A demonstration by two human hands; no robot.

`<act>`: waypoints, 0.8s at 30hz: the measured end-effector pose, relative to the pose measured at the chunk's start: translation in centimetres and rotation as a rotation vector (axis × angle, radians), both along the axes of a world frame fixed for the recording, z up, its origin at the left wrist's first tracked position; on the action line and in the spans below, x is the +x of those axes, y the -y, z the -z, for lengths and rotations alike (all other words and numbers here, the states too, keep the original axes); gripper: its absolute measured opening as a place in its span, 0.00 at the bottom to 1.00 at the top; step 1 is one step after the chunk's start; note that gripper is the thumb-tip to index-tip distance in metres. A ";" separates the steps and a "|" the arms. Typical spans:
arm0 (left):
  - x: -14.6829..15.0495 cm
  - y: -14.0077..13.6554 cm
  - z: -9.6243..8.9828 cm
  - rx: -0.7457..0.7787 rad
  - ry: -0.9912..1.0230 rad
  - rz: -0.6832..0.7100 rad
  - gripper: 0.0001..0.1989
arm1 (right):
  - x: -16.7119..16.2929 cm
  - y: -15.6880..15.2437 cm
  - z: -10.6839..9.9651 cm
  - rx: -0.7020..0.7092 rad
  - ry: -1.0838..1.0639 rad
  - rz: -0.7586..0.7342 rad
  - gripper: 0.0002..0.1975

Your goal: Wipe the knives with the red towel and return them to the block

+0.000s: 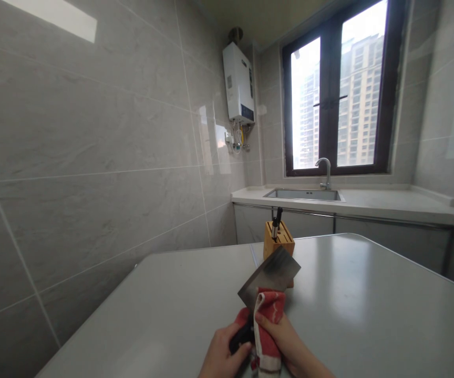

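Observation:
My left hand (226, 345) is closed around the black handle of a cleaver (271, 273), whose broad grey blade tilts up and to the right above the table. A red cloth (271, 315) with a pale edge lies against the lower part of the blade. My right hand (286, 336) grips this cloth, thumb across it, and presses it to the blade near the handle. Part of the cloth also shows beside my left fingers. Behind the blade stands a wooden knife block (278, 236) with black-handled tools in it; the blade hides its lower front.
Both hands are over a glossy white table (369, 315). A tiled wall (93, 131) runs along the left. Beyond the table is a counter (388, 202) with a sink (306, 195) and a faucet (325, 173) under a window. A white water heater (238, 81) hangs in the corner.

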State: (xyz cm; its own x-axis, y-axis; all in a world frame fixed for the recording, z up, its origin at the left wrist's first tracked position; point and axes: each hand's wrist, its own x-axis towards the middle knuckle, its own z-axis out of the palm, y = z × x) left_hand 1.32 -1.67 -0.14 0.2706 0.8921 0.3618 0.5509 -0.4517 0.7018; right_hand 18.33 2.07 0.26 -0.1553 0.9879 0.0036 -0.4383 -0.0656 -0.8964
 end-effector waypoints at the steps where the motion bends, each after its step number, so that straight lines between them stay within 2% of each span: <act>1: 0.0 0.0 0.1 0.008 -0.003 -0.010 0.17 | 0.0 -0.1 0.1 -0.005 0.006 0.009 0.33; 10: -0.1 -0.2 0.6 0.026 -0.035 -0.114 0.18 | 0.2 -0.2 0.3 -0.011 0.039 -0.076 0.30; 15: -0.5 -0.3 1.8 0.010 -0.022 -0.209 0.21 | 0.4 -0.4 0.7 -0.013 0.061 -0.061 0.30; 19: -0.8 -0.4 2.5 0.013 0.020 -0.260 0.24 | 0.6 -0.2 0.9 0.024 0.083 -0.160 0.29; 21: -0.7 -0.3 2.0 0.008 0.034 -0.231 0.22 | 0.6 0.2 0.8 0.040 0.107 -0.204 0.30; 24: -0.4 0.0 0.4 0.007 0.051 -0.073 0.19 | 0.4 0.8 0.4 0.044 0.125 -0.226 0.32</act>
State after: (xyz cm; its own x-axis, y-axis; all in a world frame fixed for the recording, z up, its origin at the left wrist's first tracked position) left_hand 0.96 -1.67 -0.52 0.1862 0.9060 0.3802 0.5459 -0.4171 0.7266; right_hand 18.75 1.28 -0.11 -0.3744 0.9272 0.0129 -0.3023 -0.1089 -0.9470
